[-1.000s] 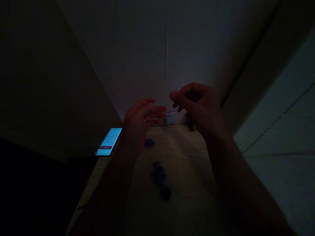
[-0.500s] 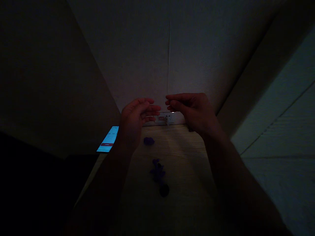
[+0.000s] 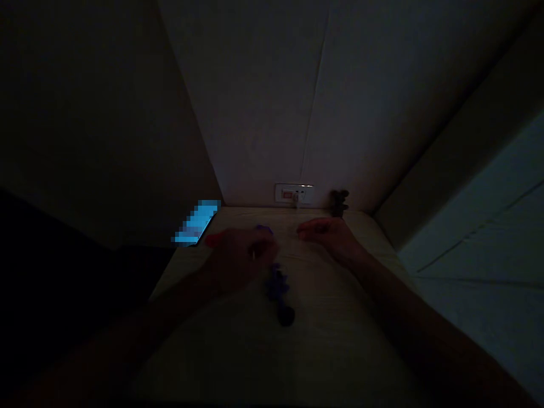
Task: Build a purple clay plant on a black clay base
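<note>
My left hand (image 3: 236, 260) is low over the table, left of a purple toy figure (image 3: 277, 286) with a dark round end. Motion and darkness smear its fingers, so I cannot tell whether they hold anything. Behind that hand, a small purple piece (image 3: 264, 229) shows in part. My right hand (image 3: 327, 235) hovers at the right, fingers loosely bent toward the left, and I see nothing in them. Just beyond it, a dark knobbly object (image 3: 339, 201) stands near the wall.
A lit phone (image 3: 198, 224) lies at the left edge of the wooden table (image 3: 331, 317). A wall socket (image 3: 293, 194) with a plug sits low on the back wall. A pale panel (image 3: 476, 243) rises at the right. The room is very dim.
Both hands have come down from in front of the socket toward the table and moved farther apart. The view has shifted, and the dark object by the wall now shows.
</note>
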`<state>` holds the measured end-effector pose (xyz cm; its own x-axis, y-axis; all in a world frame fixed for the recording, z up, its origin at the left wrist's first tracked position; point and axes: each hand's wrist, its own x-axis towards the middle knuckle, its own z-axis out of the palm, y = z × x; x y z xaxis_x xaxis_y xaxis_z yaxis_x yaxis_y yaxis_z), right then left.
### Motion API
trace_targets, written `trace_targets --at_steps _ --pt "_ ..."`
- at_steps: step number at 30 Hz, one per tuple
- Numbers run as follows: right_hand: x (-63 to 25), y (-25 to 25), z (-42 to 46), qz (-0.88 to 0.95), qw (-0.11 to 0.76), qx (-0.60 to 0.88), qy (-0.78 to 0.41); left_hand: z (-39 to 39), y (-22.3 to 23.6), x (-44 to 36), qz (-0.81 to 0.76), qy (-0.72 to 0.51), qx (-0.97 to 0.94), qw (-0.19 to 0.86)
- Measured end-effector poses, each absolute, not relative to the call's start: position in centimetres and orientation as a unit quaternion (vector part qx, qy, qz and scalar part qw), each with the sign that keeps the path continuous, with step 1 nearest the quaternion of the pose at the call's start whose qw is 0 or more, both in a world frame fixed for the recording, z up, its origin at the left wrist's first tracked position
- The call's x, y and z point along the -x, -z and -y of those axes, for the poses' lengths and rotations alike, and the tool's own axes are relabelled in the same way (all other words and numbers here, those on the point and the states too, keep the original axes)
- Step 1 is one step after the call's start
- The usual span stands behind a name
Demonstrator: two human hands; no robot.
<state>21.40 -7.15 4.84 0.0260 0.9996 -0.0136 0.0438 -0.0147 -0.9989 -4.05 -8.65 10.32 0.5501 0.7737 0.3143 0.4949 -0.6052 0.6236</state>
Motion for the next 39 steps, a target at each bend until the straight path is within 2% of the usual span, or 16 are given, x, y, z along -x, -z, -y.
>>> trace_targets --at_steps 2,5,12,19,27,39 --pt "-21.0 -3.7 7.2 0.484 0.491 0.506 -0.517 5.7 -10.2 4.3 -0.438 -0.323 -0.799 0.256" --pt "-20.1 -2.5 7.3 0.485 0.486 0.474 -0.552 3.3 -9.2 4.5 -0.439 -0.3 -0.777 0.339" --pt "-19.1 -0.6 7.8 0.5 0.484 0.431 -0.574 4.4 -5.3 4.9 -0.401 -0.222 -0.785 0.416" --pt "-19.5 -0.6 7.9 0.49 0.473 0.429 -0.594 5.1 -3.9 5.2 -0.381 -0.184 -0.768 0.481" --pt "-20.0 -0.6 8.2 0.485 0.452 0.442 -0.604 5.6 -3.6 5.2 -0.36 -0.187 -0.769 0.494" --pt "-19.7 -1.1 8.3 0.445 0.48 0.415 -0.633 5.5 -3.1 5.4 -0.355 -0.181 -0.754 0.522"
